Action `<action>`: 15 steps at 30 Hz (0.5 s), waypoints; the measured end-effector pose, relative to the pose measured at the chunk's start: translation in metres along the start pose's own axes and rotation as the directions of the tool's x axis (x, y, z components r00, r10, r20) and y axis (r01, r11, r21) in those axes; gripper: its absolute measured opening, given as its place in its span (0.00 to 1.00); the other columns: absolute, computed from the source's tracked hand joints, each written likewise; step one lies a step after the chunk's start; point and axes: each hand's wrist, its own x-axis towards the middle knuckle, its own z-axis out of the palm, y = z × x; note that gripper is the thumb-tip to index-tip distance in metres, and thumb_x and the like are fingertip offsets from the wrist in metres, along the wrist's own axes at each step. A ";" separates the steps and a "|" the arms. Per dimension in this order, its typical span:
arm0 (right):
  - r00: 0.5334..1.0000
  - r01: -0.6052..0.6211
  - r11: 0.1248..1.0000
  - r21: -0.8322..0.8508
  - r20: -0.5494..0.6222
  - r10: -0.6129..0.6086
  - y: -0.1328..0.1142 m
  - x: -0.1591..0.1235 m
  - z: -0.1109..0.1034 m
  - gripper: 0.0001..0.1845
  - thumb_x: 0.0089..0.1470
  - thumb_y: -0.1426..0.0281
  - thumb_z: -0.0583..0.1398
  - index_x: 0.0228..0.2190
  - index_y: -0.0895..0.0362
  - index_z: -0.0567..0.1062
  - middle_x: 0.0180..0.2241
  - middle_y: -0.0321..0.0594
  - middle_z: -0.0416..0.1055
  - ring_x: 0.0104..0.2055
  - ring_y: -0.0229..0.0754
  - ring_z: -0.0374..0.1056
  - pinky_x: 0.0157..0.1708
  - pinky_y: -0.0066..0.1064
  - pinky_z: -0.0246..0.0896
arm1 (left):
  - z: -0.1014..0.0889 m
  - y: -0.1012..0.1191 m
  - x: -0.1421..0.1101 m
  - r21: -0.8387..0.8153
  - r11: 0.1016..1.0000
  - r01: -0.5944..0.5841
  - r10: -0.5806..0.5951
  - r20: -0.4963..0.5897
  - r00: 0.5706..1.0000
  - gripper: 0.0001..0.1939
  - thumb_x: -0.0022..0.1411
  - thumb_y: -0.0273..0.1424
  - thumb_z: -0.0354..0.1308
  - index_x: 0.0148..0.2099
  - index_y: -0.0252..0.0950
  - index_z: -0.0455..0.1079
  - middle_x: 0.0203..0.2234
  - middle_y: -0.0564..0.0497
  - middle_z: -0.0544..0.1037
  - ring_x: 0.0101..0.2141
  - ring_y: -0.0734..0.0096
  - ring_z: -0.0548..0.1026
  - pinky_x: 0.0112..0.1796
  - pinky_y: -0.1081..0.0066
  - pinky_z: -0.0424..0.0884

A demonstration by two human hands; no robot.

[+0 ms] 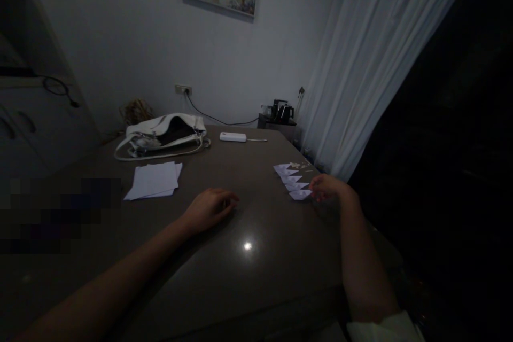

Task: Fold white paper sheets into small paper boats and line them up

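My left hand rests on the grey tabletop, its fingers loosely bent and thumb apart, with nothing in it. Over at the table's right edge, my right hand has its fingers closed at the pointed right end of the nearest folded paper boat. Several such white boats stand in a slanting row, overlapping closely. Left of my left hand lies a loose stack of white paper sheets.
Beyond the sheets sits a white handbag, open at the top. A white power bank with a short strap lies mid-table. Small pale bits are scattered behind the boats. A black kettle stands by the white curtain.
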 end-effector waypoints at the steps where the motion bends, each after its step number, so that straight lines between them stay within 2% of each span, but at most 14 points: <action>1: 1.000 -0.022 1.000 0.009 0.012 0.022 -0.001 -0.001 0.000 0.03 0.49 0.74 0.58 0.27 0.60 0.72 0.21 0.39 0.73 0.17 0.33 0.66 0.18 0.23 0.59 | 0.000 0.000 0.000 0.004 1.000 0.001 -0.001 0.000 1.000 0.12 0.62 0.33 0.48 0.44 0.38 0.70 0.31 0.50 0.75 0.31 0.69 0.73 0.33 0.71 0.65; 3: 0.998 -0.068 0.997 0.042 -0.001 0.068 -0.002 -0.004 -0.001 0.04 0.51 0.73 0.56 0.28 0.60 0.72 0.22 0.40 0.73 0.18 0.34 0.67 0.19 0.23 0.60 | 0.000 -0.001 0.000 0.011 1.000 0.002 -0.002 0.003 1.000 0.12 0.62 0.34 0.48 0.44 0.38 0.70 0.31 0.49 0.76 0.32 0.68 0.73 0.33 0.71 0.65; 7: 0.974 -0.139 0.988 0.061 -0.172 0.147 -0.003 -0.004 0.000 0.05 0.51 0.71 0.58 0.27 0.61 0.72 0.22 0.41 0.73 0.19 0.36 0.67 0.20 0.25 0.62 | 0.000 -0.001 0.000 0.025 1.000 -0.003 0.003 0.007 1.000 0.12 0.62 0.34 0.48 0.44 0.37 0.70 0.31 0.49 0.76 0.32 0.68 0.73 0.33 0.72 0.65; 11: 0.932 -0.117 0.993 0.023 -0.342 0.118 -0.005 -0.002 -0.003 0.08 0.52 0.70 0.56 0.31 0.60 0.74 0.24 0.43 0.74 0.25 0.39 0.70 0.24 0.25 0.61 | 0.000 -0.001 0.000 0.032 0.999 -0.012 0.012 0.011 1.000 0.12 0.63 0.33 0.48 0.43 0.37 0.70 0.31 0.50 0.75 0.31 0.69 0.73 0.32 0.72 0.64; 13: 0.868 -0.069 0.997 -0.018 -0.494 0.051 -0.010 -0.002 -0.004 0.10 0.53 0.68 0.55 0.33 0.59 0.75 0.27 0.44 0.75 0.31 0.42 0.71 0.27 0.26 0.61 | 0.000 -0.001 -0.001 0.036 0.999 -0.011 0.010 0.018 1.000 0.11 0.62 0.32 0.49 0.42 0.37 0.71 0.31 0.50 0.76 0.31 0.69 0.73 0.32 0.73 0.65; 15: 0.743 0.002 0.997 -0.081 -0.667 -0.056 -0.018 -0.003 -0.002 0.12 0.53 0.66 0.55 0.34 0.58 0.76 0.30 0.46 0.76 0.34 0.44 0.71 0.30 0.28 0.61 | 0.000 -0.002 -0.001 0.052 0.999 -0.008 0.007 0.028 1.000 0.11 0.62 0.32 0.49 0.41 0.38 0.71 0.31 0.50 0.76 0.32 0.69 0.73 0.32 0.72 0.65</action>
